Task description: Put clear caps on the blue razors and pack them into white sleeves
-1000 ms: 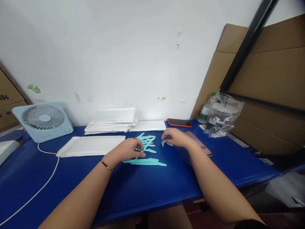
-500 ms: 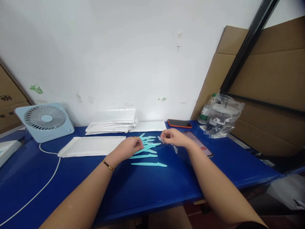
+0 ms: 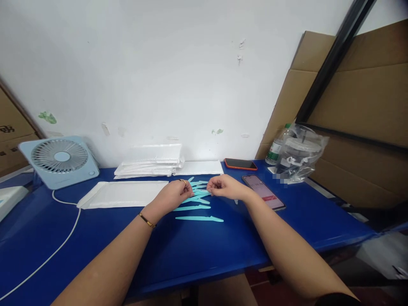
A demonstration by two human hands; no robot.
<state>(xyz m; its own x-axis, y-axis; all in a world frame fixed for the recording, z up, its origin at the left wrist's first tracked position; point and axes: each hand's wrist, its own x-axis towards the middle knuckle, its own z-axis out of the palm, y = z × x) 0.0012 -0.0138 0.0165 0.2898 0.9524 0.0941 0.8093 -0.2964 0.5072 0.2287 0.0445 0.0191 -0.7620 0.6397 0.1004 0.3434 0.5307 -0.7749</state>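
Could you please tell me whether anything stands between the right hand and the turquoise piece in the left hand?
Nothing visible does: the right hand is at the right end of the turquoise piece.

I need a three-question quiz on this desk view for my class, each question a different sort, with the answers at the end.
1. True or false: the light-blue fan stands to the left of the stack of white packets.

2. Multiple choice: what does the left hand hold?
A. a white cable
B. a turquoise stick
C. a plastic cup

3. Fill in the blank: the phone nearest the wall has a dark screen and an ______ edge.

Key
1. True
2. B
3. orange-red
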